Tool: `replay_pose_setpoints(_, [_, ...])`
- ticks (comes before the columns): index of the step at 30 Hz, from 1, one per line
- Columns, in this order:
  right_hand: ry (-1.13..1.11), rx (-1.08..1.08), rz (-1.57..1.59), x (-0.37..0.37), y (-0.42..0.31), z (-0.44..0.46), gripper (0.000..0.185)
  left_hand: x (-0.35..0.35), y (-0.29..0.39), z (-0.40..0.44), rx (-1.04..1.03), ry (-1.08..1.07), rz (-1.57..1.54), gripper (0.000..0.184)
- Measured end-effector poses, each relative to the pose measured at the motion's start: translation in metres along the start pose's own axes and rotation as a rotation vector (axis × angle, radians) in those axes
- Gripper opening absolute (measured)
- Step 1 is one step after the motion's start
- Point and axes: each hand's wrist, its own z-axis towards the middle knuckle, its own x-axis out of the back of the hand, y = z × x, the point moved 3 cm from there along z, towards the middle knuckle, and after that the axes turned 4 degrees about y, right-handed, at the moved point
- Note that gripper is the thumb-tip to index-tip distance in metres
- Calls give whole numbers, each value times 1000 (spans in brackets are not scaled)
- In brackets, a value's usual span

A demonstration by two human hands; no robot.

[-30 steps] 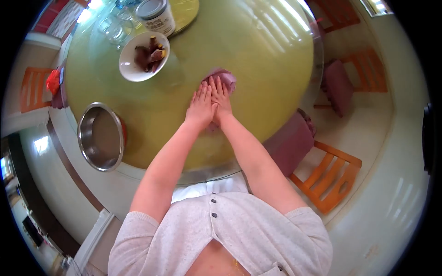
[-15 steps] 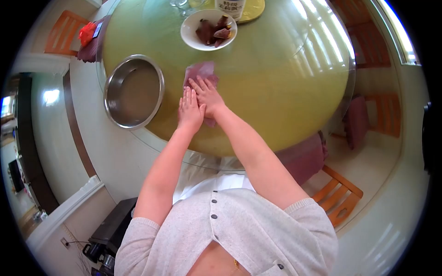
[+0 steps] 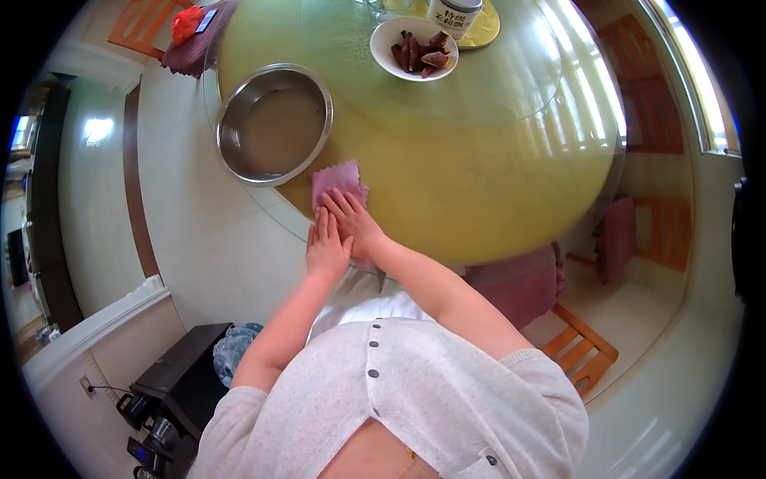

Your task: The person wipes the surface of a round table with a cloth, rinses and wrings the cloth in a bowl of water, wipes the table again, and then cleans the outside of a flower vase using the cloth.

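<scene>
A purple cloth (image 3: pixel 338 176) with scalloped edges lies on the round glass-topped table (image 3: pixel 479 184), close to its near edge. Flat on the cloth rests my right hand (image 3: pixel 357 225), its fingers stretched out. My left hand (image 3: pixel 325 247) lies against it on the left, fingers extended, also over the cloth. Up and to the left of the hands stands a steel basin (image 3: pixel 275 128) with cloudy liquid in it. A white bowl (image 3: pixel 383 49) holding dark purple sweet potatoes (image 3: pixel 415 54) is farther back on the table.
Behind the bowl, a lidded white tub (image 3: pixel 453 17) stands on a gold mat (image 3: pixel 483 28). Chairs (image 3: pixel 582 351) line the right side. A red bag (image 3: pixel 187 24) and a phone (image 3: pixel 206 21) lie on a seat at upper left. A black cabinet (image 3: pixel 179 371) stands lower left.
Both hands and the cloth have moved across the table toward its near edge, closer to my body and below the basin. The view has shifted, bringing the black cabinet into sight.
</scene>
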Motion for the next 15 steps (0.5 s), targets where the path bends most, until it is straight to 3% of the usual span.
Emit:
replay_pose_setpoints(8, [54, -85, 87, -20, -36, -54, 69, 17, 16, -38, -148, -124, 85, 69])
replay_pose_setpoints(11, [61, -96, 24, -31, -39, -76, 66, 23, 25, -43, -272, -69, 68, 60])
replay_pose_setpoints(15, [32, -127, -103, -37, -39, -108, 62, 22, 41, -38, -393, -231, -12, 47])
